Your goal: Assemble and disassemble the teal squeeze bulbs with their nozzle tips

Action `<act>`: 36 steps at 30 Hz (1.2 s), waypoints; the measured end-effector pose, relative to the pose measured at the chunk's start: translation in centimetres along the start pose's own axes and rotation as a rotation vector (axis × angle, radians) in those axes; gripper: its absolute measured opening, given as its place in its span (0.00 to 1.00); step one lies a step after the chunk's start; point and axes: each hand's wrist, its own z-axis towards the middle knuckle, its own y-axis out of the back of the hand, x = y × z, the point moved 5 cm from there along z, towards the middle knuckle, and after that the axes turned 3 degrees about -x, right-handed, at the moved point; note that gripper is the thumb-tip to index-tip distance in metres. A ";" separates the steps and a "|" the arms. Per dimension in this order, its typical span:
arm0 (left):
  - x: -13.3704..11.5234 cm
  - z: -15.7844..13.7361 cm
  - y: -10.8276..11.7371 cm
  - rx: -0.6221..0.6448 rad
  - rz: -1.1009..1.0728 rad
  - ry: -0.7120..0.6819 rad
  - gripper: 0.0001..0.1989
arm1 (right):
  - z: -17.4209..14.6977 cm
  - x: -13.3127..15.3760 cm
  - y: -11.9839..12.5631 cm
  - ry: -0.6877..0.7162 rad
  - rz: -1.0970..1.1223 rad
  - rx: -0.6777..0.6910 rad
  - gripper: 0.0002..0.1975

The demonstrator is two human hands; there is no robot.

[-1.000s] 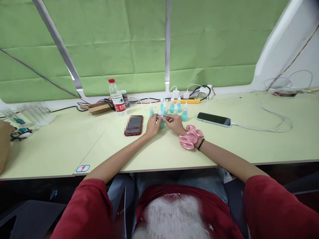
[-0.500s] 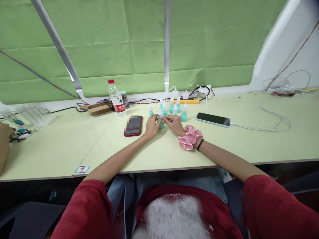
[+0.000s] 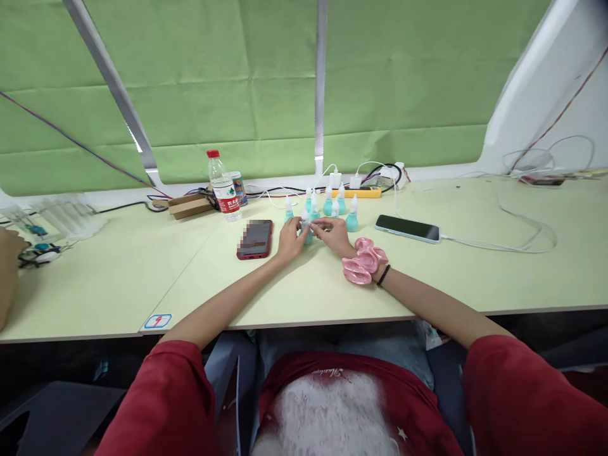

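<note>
Between my two hands a teal nasal aspirator (image 3: 308, 238) with a clear pointed tip stands upright on the table. My left hand (image 3: 289, 240) is closed around its left side, with the thumb in front. From the other side my right hand (image 3: 335, 235) pinches near its neck, fingertips close to the left ones. The exact spot of that pinch is too small to make out. Several more upright teal aspirators (image 3: 351, 219) are grouped just behind my hands; fingers partly cover some of them. A pink scrunchie (image 3: 365, 261) and a dark band sit on my right wrist.
A red-cased phone (image 3: 255, 239) lies left of my hands; another phone (image 3: 407, 228), plugged into a white cable, lies right. Behind stand a water bottle (image 3: 224, 189), a can, a cardboard tray (image 3: 190, 206) and a yellow power strip (image 3: 363, 192). Another person's hand (image 3: 8, 266) shows at the left edge.
My hands stay around the same aspirator with almost no movement. The view has shifted very slightly, and the other person's hand at the left edge has moved a little.
</note>
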 end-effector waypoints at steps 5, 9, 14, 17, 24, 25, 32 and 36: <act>-0.2 -0.1 0.1 -0.005 0.017 -0.012 0.06 | 0.0 0.0 -0.2 -0.089 0.089 0.014 0.20; -0.3 -0.2 0.2 -0.015 0.036 -0.018 0.05 | -0.1 0.0 -0.2 -0.141 0.141 0.022 0.20; -0.4 -0.2 0.2 -0.019 0.056 -0.022 0.05 | -0.1 0.0 -0.1 -0.182 0.182 0.025 0.20; -0.3 -0.2 0.1 -0.017 0.068 -0.020 0.05 | -0.1 0.0 -0.1 -0.201 0.195 0.020 0.21; 0.0 -0.3 -0.2 0.002 0.103 -0.014 0.06 | 0.0 -0.5 -0.2 -0.242 0.191 0.032 0.17; 0.0 -0.3 -0.2 0.005 0.108 -0.012 0.07 | 0.0 -0.5 -0.3 -0.247 0.186 0.040 0.15; 0.0 -0.3 -0.2 0.015 0.132 0.001 0.08 | -0.2 -0.9 -0.4 -0.318 0.134 0.105 0.11; 0.0 -0.3 -0.2 0.015 0.138 -0.001 0.09 | -0.3 -1.0 -0.5 -0.366 0.120 0.118 0.11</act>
